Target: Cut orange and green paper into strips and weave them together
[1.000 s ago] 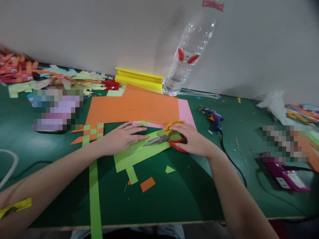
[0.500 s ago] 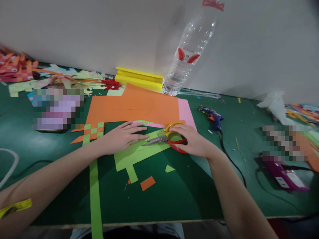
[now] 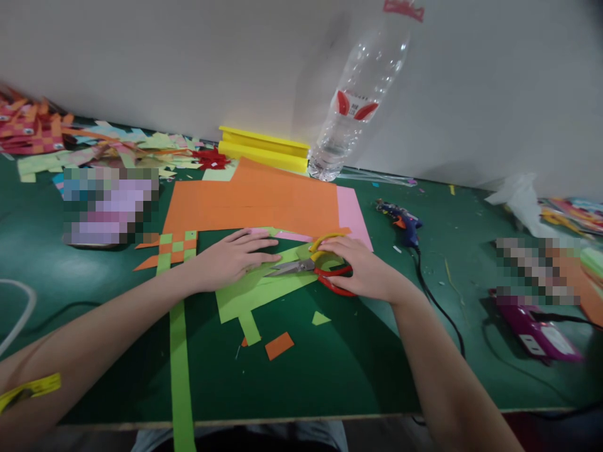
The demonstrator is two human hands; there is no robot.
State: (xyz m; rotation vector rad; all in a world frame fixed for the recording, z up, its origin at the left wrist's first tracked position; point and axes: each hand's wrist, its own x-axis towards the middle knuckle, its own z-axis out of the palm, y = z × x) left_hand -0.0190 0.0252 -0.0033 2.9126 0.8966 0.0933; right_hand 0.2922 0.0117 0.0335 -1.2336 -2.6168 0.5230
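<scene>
Green tabletop (image 3: 301, 389) under L hand (image 3: 233, 258) + R hand (image 3: 370, 267). Big flat orange paper sheet (image 3: 264, 201) just beyond both. Smaller light-green paper sheet (image 3: 245, 301) under L hand, which lies flat, fingers spread, nothing visibly gripped. R hand curled on metal scissors w/ yellow + red handles (image 3: 305, 266), blades over green sheet, pointing L. Risk: L fingertips nr blade tips, so a slip could nick them; if L hand lifts, sheet may skew. Small orange rectangular paper scrap (image 3: 279, 346), bodyward of L hand, might get caught under sheet.

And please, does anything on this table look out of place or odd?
Two things. The long light-green paper strip runs past the front edge of the green table, so it might get caught. The tall clear plastic bottle appears tilted, though lens distortion may explain that.
</scene>
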